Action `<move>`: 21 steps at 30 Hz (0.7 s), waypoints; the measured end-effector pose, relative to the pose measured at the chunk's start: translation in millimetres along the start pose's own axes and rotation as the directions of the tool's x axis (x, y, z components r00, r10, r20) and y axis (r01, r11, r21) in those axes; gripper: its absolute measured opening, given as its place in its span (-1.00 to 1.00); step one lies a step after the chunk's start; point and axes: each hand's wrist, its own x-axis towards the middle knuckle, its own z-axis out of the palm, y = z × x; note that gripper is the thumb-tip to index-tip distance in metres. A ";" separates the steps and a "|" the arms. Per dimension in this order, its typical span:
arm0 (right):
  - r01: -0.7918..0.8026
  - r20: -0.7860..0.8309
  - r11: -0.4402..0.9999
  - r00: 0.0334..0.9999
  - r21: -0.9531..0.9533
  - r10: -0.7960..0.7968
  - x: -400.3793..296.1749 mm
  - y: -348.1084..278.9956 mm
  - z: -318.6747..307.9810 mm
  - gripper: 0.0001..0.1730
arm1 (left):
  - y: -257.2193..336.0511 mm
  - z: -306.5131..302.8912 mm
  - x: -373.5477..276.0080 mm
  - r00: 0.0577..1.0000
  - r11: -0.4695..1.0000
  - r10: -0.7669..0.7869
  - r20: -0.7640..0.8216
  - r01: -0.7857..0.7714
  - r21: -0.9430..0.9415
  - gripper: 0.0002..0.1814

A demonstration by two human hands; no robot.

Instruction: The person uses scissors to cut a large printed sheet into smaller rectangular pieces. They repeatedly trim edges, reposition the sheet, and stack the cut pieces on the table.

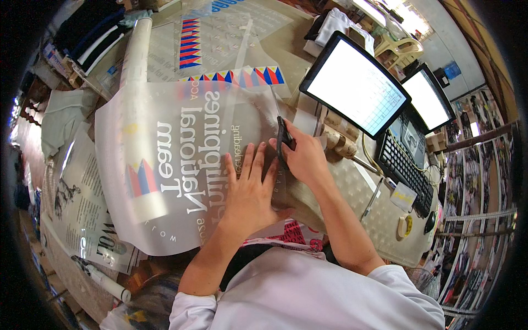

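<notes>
A large translucent transfer-film sheet (177, 231) with mirrored white lettering and red, blue and yellow motifs lies before me. My left hand (251, 192) is pressed flat on it near its right side, fingers spread. Black-handled scissors (281, 142) are in my right hand (303, 154), just right of the left fingertips. Their blades point away from me along the sheet's right edge; whether the blades are apart is hard to tell. A film roll (141, 53) stretches away at the sheet's left, partly under it.
More printed film (264, 24) covers the table's far part. To the right stand a monitor (354, 84), cardboard tubes (340, 142), a keyboard (406, 175), a pen-like tool (372, 199) and a tape roll (404, 227). Another printed sheet (82, 198) and a roll (109, 284) lie at left.
</notes>
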 end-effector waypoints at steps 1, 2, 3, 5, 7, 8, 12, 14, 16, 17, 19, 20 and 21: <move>0.002 -0.001 1.000 1.000 -0.006 -0.002 -0.3 -0.8 -0.2 -0.45 | -0.1 0.0 -0.3 1.000 1.000 0.002 -0.002 -0.002 0.000 0.20; 0.012 -0.016 1.000 1.000 0.012 -0.012 -0.5 1.3 1.4 -0.46 | -0.1 0.1 -0.6 1.000 1.000 0.004 -0.004 -0.004 0.000 0.19; 0.022 -0.034 0.999 0.999 0.031 -0.021 -0.3 5.6 4.2 -0.46 | 0.1 0.2 -0.6 1.000 1.000 0.008 -0.007 -0.008 0.001 0.18; 0.037 -0.049 0.997 0.998 0.061 -0.034 -0.5 10.8 6.4 -0.47 | 1.2 1.2 -0.8 1.000 1.000 0.013 -0.024 -0.013 0.001 0.17; 0.052 -0.045 0.995 0.998 0.091 -0.048 0.3 12.0 5.4 -0.47 | 2.6 1.0 -1.3 0.999 1.000 0.013 -0.035 -0.013 0.008 0.16; 0.007 -0.021 0.984 1.000 0.178 -0.004 -0.3 12.6 3.7 -0.47 | 3.9 1.5 -1.7 0.999 1.000 0.012 -0.037 -0.012 0.009 0.16; -0.171 0.089 0.841 0.985 0.514 0.146 -7.8 6.0 -14.4 -0.46 | 4.7 2.6 -1.2 0.999 0.999 0.011 -0.036 -0.009 0.039 0.16; -0.202 0.117 0.718 0.979 0.666 0.167 -18.2 7.7 -22.2 -0.43 | 5.7 -1.3 -5.2 0.999 0.999 0.029 -0.037 -0.028 0.034 0.16; -0.175 0.110 0.567 0.983 0.805 0.147 -32.8 19.1 -22.4 -0.39 | 7.8 -14.9 -17.0 0.999 0.999 0.045 -0.002 -0.045 -0.010 0.15; -0.192 0.131 0.557 0.980 0.808 0.147 -43.6 22.1 -30.3 -0.37 | 14.4 -34.4 -32.4 0.998 0.997 0.052 0.031 -0.051 -0.055 0.13; -0.232 0.203 0.523 0.973 0.820 0.112 -68.2 27.0 -44.4 -0.33 | 15.5 -59.9 -68.6 0.992 1.000 0.001 0.124 -0.003 0.021 0.11; -0.230 0.198 0.508 0.973 0.830 0.118 -77.8 37.7 -46.2 -0.32 | 12.5 -67.4 -87.8 0.983 0.992 -0.047 0.180 0.025 0.125 0.09; -0.234 0.200 0.492 0.972 0.839 0.120 -86.8 48.0 -47.1 -0.30 | 11.4 -74.4 -103.7 0.966 0.972 -0.110 0.233 0.056 0.228 0.08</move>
